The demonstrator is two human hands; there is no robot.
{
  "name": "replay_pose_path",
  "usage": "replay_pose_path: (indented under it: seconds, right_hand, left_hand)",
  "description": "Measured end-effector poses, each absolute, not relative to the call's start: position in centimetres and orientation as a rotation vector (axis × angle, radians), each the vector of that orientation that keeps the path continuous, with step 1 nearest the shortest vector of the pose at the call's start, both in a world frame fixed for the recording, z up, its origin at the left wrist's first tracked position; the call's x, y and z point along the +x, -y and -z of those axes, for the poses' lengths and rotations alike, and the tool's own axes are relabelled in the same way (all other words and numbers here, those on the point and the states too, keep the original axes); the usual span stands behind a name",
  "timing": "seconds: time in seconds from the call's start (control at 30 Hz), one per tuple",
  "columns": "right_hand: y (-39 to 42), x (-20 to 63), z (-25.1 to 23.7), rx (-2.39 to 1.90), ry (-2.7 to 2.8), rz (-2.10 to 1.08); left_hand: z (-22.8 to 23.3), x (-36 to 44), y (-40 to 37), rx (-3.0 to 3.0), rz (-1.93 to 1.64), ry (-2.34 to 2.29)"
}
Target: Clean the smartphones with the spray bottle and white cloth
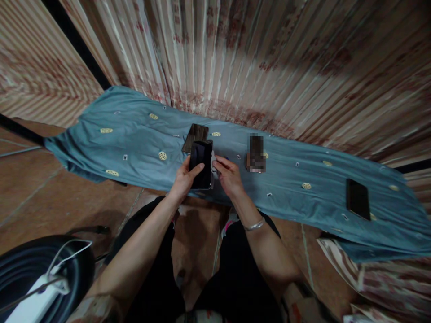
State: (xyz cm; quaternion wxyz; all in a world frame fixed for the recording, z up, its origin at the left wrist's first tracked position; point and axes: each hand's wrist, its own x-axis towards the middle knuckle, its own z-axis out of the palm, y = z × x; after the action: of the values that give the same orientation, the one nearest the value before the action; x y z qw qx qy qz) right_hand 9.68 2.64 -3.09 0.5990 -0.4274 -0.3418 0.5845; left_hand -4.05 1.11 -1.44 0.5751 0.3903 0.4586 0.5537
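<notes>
Left hand is gripping a dark phone, thumb lying across its screen, holding it upright just above the near edge of the teal cloth. Right hand is pinching a small pale wipe against the phone's right edge. 3 more phones are lying on the cloth: 1 just behind the held phone, 1 blurred beside the right hand, 1 well apart at right.
</notes>
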Motion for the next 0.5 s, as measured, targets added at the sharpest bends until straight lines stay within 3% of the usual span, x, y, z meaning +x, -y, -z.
replay_pose_path:
  seconds: [0.2, 0.5]
  right_hand:
    - [-2.3, 9.8, 2.5, -0.975, 0.887, -1.328]
    - [-2.5, 10.0, 1.6, -1.027, 0.967, -1.252]
  left_hand:
    - [2.5, -3.8, -1.0, 1.214, -1.222, -1.260]
    - [2.6, -3.1, -0.1, 1.193, -1.193, -1.184]
